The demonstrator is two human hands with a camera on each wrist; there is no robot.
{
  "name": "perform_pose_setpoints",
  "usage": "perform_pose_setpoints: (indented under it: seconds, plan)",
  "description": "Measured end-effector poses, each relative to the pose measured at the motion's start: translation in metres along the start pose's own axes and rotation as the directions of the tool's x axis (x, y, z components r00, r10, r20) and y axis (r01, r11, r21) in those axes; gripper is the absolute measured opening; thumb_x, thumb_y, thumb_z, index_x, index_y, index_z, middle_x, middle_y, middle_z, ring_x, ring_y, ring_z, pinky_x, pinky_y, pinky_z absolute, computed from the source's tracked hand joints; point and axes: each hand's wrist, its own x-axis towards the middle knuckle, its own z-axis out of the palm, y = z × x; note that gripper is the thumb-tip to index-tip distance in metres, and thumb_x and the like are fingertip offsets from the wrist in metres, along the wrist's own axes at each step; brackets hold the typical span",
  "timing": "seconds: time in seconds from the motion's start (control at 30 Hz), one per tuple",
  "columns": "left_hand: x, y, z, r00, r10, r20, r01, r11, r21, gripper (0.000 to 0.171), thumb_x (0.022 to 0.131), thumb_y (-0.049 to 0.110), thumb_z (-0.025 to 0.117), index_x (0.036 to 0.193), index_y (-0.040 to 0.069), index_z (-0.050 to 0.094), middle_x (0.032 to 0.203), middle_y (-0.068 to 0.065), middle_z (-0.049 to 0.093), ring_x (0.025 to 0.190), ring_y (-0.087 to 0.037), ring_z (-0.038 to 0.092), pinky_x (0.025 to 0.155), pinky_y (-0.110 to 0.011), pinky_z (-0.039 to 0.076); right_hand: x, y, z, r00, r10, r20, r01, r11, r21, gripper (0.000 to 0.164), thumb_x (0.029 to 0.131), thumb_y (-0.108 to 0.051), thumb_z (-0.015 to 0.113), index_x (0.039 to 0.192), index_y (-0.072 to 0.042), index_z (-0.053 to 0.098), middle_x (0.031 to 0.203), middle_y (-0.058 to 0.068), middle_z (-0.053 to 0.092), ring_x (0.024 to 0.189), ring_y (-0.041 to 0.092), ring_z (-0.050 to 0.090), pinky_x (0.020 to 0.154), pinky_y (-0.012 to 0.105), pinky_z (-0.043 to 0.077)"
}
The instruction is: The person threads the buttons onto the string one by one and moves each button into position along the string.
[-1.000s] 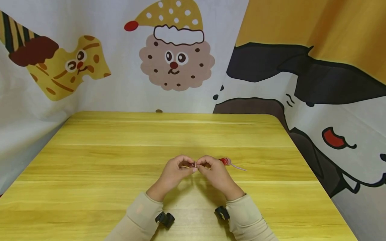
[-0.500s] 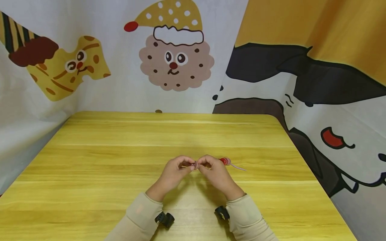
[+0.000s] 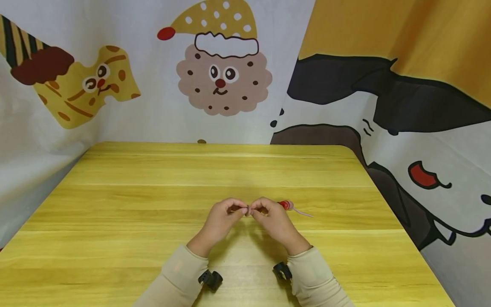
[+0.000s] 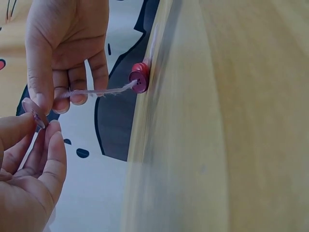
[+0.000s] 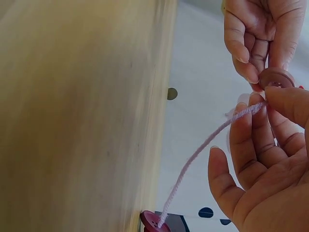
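Note:
In the head view my left hand (image 3: 222,219) and right hand (image 3: 274,219) meet fingertip to fingertip above the table. The left thumb and fingers pinch a brownish-pink button (image 5: 275,77) by its edge, seen tilted in the right wrist view. My right thumb and index finger pinch a pale lilac yarn (image 5: 193,157) right against that button; whether the yarn end is inside a hole is hidden by the fingertips. From there the yarn runs to several red and dark red buttons (image 4: 139,79) strung together on the table, just beyond the right hand.
A yellow wood-grain table (image 3: 153,170) spans the front. Beyond the strung buttons, a tail of yarn (image 3: 303,212) lies on the table to the right. A cartoon-printed curtain (image 3: 145,25) hangs behind. Black wrist cameras (image 3: 210,280) sit at both cuffs.
The left thumb and fingers have shifted slightly around the button, which has turned a little between the fingertips. The right hand and the strung buttons have stayed in place.

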Motion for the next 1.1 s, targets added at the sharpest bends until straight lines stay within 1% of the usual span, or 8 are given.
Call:
perform_pose_setpoints:
  seconds: [0.07,0.27,0.43,0.57,0.77,0.93,1.1]
  plan:
    - [0.0,0.0,0.0,1.0,-0.006,-0.01,0.006,1.0,0.01,0.011,0.096,0.007,0.059,0.101,0.003,0.067,0.097,-0.009,0.067,0.094,-0.031,0.063,0.08,-0.035,0.052,0.0,0.0,0.001,1.0,0.0,0.0,0.0,1.0,-0.002,0.006,0.092,-0.004,0.063,0.093,-0.008,0.067,0.091,0.0,0.068,0.092,0.019,0.061,0.086,0.04,0.047]
    - [0.001,0.001,0.0,0.999,-0.02,-0.041,0.022,0.999,0.037,0.009,0.095,0.008,0.06,0.098,0.006,0.068,0.093,-0.004,0.066,0.087,-0.019,0.061,0.078,-0.034,0.051,0.001,0.0,0.003,1.0,0.015,-0.005,-0.015,1.0,-0.005,0.004,0.092,-0.006,0.064,0.094,-0.009,0.067,0.091,-0.001,0.068,0.091,0.017,0.06,0.085,0.039,0.047]
    - [0.002,-0.001,0.0,0.998,-0.02,-0.059,0.021,1.0,0.014,0.008,0.094,0.008,0.062,0.096,0.005,0.069,0.091,-0.004,0.066,0.087,-0.021,0.061,0.078,-0.034,0.05,0.0,0.0,0.005,1.0,0.014,-0.008,-0.014,1.0,0.001,0.006,0.092,-0.007,0.065,0.097,-0.009,0.067,0.094,0.0,0.068,0.092,0.017,0.061,0.084,0.037,0.048]
    - [0.002,-0.001,0.0,0.996,-0.035,-0.077,0.035,0.999,-0.009,0.008,0.094,0.008,0.062,0.096,0.004,0.068,0.09,-0.004,0.066,0.087,-0.023,0.061,0.077,-0.035,0.05,0.0,0.0,0.006,1.0,-0.009,-0.008,0.009,1.0,0.002,0.007,0.092,-0.007,0.064,0.099,-0.007,0.066,0.096,0.001,0.068,0.092,0.018,0.062,0.083,0.037,0.049]
    - [0.003,-0.002,0.0,0.993,-0.057,-0.099,0.056,0.998,-0.02,0.007,0.094,0.007,0.062,0.095,0.004,0.068,0.089,-0.004,0.066,0.084,-0.019,0.06,0.075,-0.038,0.051,0.0,-0.001,0.007,1.0,-0.009,0.008,0.009,1.0,0.002,0.013,0.093,-0.006,0.061,0.106,-0.008,0.063,0.096,0.001,0.066,0.094,0.018,0.061,0.086,0.038,0.046]
    - [0.004,-0.003,0.0,0.992,-0.058,-0.112,0.058,0.998,-0.004,0.007,0.093,0.007,0.063,0.095,0.003,0.068,0.088,-0.004,0.066,0.083,-0.017,0.06,0.074,-0.034,0.05,0.0,-0.001,0.008,0.999,-0.015,0.03,0.014,1.0,0.019,0.02,0.092,-0.003,0.059,0.112,-0.007,0.06,0.098,0.002,0.067,0.094,0.019,0.061,0.085,0.037,0.046]
    - [0.006,-0.006,0.0,0.991,-0.043,-0.127,0.043,0.999,0.002,0.006,0.092,0.005,0.064,0.094,0.001,0.069,0.087,-0.005,0.066,0.081,-0.015,0.06,0.073,-0.031,0.049,0.0,-0.002,0.011,0.999,-0.014,0.034,0.014,1.0,0.013,0.022,0.09,-0.002,0.06,0.112,-0.005,0.062,0.099,0.002,0.067,0.095,0.019,0.062,0.085,0.038,0.047]
